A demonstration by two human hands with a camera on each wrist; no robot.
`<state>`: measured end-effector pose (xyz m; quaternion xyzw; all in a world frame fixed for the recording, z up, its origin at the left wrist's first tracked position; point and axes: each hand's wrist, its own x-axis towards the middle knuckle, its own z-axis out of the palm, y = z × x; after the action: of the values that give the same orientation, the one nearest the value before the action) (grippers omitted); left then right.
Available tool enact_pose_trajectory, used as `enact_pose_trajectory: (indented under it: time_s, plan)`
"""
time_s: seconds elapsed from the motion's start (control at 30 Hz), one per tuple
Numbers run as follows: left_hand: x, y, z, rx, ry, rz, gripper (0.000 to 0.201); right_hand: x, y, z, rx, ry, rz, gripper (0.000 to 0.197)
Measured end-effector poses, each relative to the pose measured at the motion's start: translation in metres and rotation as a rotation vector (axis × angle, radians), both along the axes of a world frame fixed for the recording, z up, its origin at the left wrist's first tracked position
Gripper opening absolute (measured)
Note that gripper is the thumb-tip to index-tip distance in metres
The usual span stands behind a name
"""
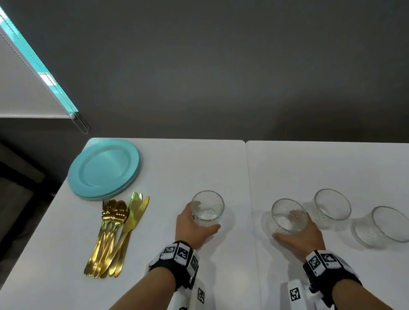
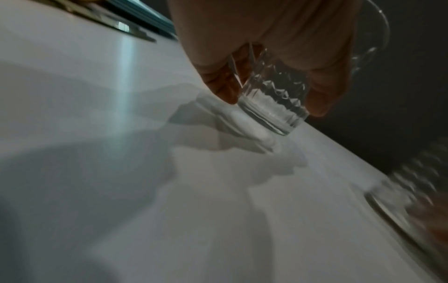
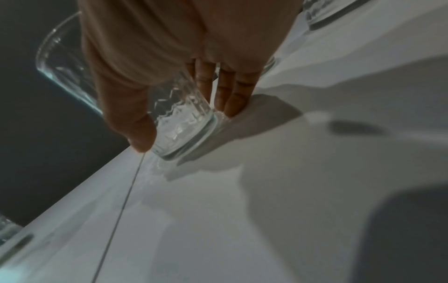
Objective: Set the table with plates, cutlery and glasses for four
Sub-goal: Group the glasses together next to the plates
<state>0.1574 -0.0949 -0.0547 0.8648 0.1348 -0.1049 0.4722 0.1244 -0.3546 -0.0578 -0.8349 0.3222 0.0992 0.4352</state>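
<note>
A: What do my hands have?

B: I see my left hand wrapped around a clear glass, thumb on one side and fingers on the other. In the left wrist view its bottom hangs just above the white table.

A: And the other hand?

B: My right hand grips a second glass the same way, close to the seam in the table. Its bottom is lifted and tilted too.

A: Where are the rest?

B: Two more glasses, one just behind my right hand and one farther right, stand on the table. A stack of blue plates sits at the far left corner. A pile of gold cutlery lies just in front of the stack.
</note>
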Motion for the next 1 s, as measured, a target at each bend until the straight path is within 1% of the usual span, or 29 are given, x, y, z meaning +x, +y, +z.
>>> enact_pose_trajectory:
  time_s: [0.07, 0.17, 0.23, 0.37, 0.47, 0.57, 0.73, 0.87, 1.0]
  plan:
    - [0.018, 0.018, 0.003, 0.010, -0.017, 0.047, 0.075, 0.002, 0.007, 0.002, -0.024, 0.000, -0.033, 0.095]
    - [0.048, 0.045, 0.006, 0.011, -0.023, 0.144, 0.078, 0.012, 0.020, 0.006, -0.036, -0.032, -0.065, 0.087]
    - [0.068, 0.062, 0.007, 0.010, -0.007, 0.195, 0.079, 0.026, 0.036, 0.009, -0.046, -0.041, -0.041, 0.085]
    - [0.099, 0.087, 0.006, 0.064, 0.031, 0.221, 0.079, 0.059, 0.079, 0.019, -0.059, -0.041, 0.077, 0.078]
    - [0.118, 0.102, -0.002, 0.049, 0.061, 0.234, 0.081, 0.085, 0.117, 0.021, -0.035, -0.046, 0.122, 0.072]
    - [0.131, 0.113, -0.009, -0.006, 0.068, 0.261, 0.084, 0.109, 0.150, 0.018, 0.012, -0.043, 0.154, 0.072]
    - [0.145, 0.118, -0.016, -0.035, 0.012, 0.268, 0.086, 0.138, 0.195, 0.011, 0.040, -0.046, 0.187, 0.069]
    - [0.154, 0.121, -0.017, -0.022, -0.013, 0.258, 0.086, 0.154, 0.220, 0.006, 0.043, -0.040, 0.203, 0.071]
    - [0.162, 0.125, -0.016, -0.020, -0.005, 0.267, 0.089, 0.168, 0.233, 0.005, 0.063, -0.040, 0.158, 0.073]
